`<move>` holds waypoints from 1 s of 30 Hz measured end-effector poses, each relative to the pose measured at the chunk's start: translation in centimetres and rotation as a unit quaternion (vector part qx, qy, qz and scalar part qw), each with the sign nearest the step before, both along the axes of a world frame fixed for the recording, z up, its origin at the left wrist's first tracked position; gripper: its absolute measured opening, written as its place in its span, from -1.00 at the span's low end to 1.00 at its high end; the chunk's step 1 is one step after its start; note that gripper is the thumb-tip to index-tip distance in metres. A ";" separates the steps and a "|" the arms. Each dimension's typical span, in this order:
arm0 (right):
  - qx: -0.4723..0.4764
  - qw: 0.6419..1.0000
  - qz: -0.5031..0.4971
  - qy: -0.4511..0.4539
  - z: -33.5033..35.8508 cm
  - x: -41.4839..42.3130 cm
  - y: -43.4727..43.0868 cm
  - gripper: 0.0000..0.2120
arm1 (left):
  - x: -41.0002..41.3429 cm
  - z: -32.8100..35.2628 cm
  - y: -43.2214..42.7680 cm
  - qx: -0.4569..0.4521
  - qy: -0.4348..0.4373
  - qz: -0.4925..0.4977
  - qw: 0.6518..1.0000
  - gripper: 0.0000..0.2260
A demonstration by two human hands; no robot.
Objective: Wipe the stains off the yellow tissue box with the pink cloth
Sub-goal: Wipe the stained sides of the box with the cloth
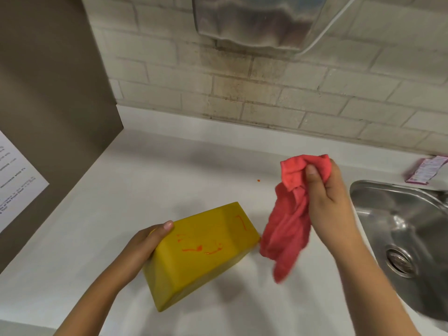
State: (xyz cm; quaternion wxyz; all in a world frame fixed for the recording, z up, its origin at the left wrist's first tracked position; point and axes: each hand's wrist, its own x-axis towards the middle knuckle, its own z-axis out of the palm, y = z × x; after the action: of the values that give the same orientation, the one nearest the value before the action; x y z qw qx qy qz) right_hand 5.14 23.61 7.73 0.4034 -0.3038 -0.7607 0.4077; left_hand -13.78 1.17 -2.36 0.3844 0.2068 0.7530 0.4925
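The yellow tissue box (201, 255) lies tilted on the white counter (169, 170), with orange-red smears across its upper face. My left hand (145, 246) grips its left end, thumb on top. To the right of the box and above the counter, my right hand (324, 197) holds the pink cloth (288, 226) bunched at the top. The cloth hangs loose, and its lower edge sits just beside the box's right corner without touching the stained face.
A steel sink (402, 229) with a drain is set into the counter at right. A small pink packet (426, 169) lies behind it by the brick wall. A metal dispenser (257, 20) hangs on the wall above. A brown partition with a paper notice (14, 175) stands at left.
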 end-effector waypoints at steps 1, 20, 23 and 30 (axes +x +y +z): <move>-0.040 0.999 0.014 0.010 -0.9 -0.9 0.0 -0.88 | 0.0 -0.1 0.0 0.000 -0.002 -0.001 1.000 -0.32; -0.049 0.948 0.271 -0.161 -11.7 -1.1 -3.1 -0.36 | -0.5 -1.6 -0.4 0.040 -0.013 0.009 0.999 -0.38; -0.099 0.960 0.231 -0.119 -11.5 -1.5 -3.2 -0.57 | -0.5 -1.4 -0.2 0.042 -0.013 0.010 0.999 -0.40; -0.113 0.979 0.139 -0.093 -10.5 -3.5 -4.3 -0.76 | 0.1 -0.4 0.3 0.035 -0.015 -0.005 0.999 -0.62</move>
State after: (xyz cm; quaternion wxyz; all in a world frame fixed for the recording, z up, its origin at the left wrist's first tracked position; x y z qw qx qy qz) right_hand 1.65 19.32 -2.73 0.2337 -0.2756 -0.7784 0.5134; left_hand -13.68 1.48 -2.80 0.3911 0.2163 0.7283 0.5194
